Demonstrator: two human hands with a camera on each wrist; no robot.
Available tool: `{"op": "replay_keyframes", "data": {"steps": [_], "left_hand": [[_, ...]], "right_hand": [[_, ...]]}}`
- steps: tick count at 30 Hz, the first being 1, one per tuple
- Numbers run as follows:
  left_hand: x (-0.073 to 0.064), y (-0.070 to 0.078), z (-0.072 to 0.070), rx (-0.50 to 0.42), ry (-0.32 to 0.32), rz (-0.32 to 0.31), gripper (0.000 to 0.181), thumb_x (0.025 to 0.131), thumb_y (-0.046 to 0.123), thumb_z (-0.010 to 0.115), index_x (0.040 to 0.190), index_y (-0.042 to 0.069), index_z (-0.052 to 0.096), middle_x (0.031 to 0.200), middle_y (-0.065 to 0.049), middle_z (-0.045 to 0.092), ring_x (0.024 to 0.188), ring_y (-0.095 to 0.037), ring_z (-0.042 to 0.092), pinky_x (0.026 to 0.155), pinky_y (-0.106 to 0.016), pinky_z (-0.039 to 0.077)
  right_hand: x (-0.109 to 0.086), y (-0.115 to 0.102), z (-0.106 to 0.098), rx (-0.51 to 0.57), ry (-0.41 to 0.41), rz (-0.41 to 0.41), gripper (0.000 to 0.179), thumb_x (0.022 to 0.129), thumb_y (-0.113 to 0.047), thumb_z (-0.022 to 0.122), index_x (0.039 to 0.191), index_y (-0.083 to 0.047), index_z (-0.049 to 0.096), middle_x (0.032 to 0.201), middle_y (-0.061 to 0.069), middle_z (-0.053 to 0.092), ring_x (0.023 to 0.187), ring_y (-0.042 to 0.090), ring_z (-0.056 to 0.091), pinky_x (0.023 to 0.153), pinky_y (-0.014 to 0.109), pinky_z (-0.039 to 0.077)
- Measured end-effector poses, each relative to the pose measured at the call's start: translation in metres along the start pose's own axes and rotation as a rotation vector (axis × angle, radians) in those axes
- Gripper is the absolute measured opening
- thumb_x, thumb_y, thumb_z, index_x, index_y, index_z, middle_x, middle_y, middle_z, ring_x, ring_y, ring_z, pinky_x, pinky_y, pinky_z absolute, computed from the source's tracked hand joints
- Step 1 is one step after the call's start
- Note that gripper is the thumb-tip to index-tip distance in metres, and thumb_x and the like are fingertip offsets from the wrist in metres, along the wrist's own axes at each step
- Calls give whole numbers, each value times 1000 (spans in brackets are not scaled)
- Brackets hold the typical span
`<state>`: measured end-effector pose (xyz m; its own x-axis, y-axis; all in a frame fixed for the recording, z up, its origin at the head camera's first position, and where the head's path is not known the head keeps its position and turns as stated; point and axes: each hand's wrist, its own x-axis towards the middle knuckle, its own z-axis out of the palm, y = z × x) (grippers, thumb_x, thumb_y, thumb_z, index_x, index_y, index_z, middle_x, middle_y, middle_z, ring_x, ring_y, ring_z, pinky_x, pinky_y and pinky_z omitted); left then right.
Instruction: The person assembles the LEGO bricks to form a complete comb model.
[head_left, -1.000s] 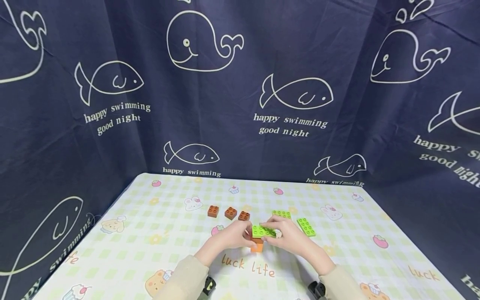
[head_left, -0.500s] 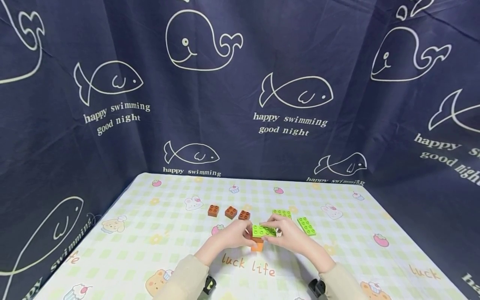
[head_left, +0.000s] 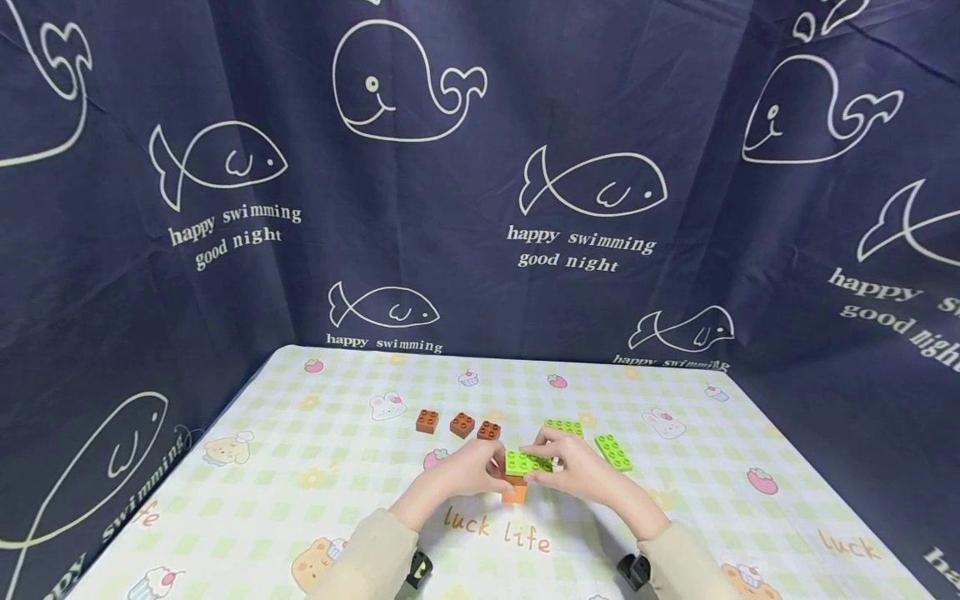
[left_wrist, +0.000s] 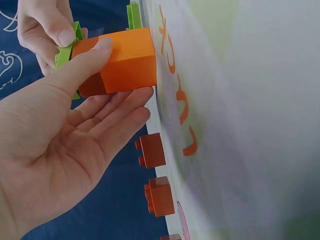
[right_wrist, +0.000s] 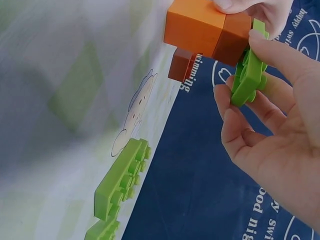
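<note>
An orange brick [left_wrist: 131, 57] stands on the table, topped by a brown brick [left_wrist: 91, 86]. My left hand [head_left: 472, 467] holds this stack from the left, its thumb on one side and fingers on the other. On top lies a flat green brick [head_left: 519, 463], studs up, its right part jutting out past the brown one. This overhanging end is pinched between the thumb and fingers of my right hand [head_left: 581, 477]. Whether the green brick is pressed fully down on the brown one, I cannot tell.
Behind the left hand sit loose brown bricks: a left one [head_left: 427, 422], a middle one [head_left: 462, 425] and a right one [head_left: 489, 430]. Two flat green bricks lie beyond the right hand, one farther back [head_left: 564, 427] and one to the right [head_left: 614, 452]. A dark curtain [head_left: 480, 250] hangs behind the table.
</note>
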<state>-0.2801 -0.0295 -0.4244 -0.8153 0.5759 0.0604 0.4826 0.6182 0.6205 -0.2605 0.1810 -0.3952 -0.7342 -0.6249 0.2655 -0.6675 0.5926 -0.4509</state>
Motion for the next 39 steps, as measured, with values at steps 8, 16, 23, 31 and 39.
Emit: {"op": "replay_keyframes", "data": {"steps": [8,16,23,31,39], "left_hand": [[0,1,0,-2,-4,-5,26,78,24,77,91,10,60,84,4,62,75,-2,57,67,-15,49],[1,0,-1,8,-5,-18,26,78,26,77,91,10,60,83,4,62,73,-2,56,66,-15,49],[1,-1,1,-6,-7,-20,26,78,26,77,90,11,59,81,6,62,73,-1,58,67,-15,49],[1,-1,1,3,-4,-9,27,78,26,77,91,10,60,83,4,62,75,-2,58,68,-16,50],[1,0,0,5,-6,-5,27,78,25,77,91,9,60,83,3,63,73,-2,58,67,-15,50]], "right_hand": [[2,1,-1,33,-32,22,41,81,-20,72,115,1,65,82,-2,48,69,21,44,57,16,38],[4,2,-3,60,-52,19,41,81,-20,72,115,1,64,80,1,44,71,22,44,58,17,38],[3,2,-2,62,-54,41,43,81,-24,72,116,-1,65,79,-1,40,71,21,42,58,17,38],[3,4,-2,81,-49,46,43,80,-24,73,115,0,65,80,-2,41,70,22,42,58,18,37],[3,7,1,92,-21,43,38,80,-26,73,111,-6,68,89,-2,56,77,9,47,62,18,44]]}}
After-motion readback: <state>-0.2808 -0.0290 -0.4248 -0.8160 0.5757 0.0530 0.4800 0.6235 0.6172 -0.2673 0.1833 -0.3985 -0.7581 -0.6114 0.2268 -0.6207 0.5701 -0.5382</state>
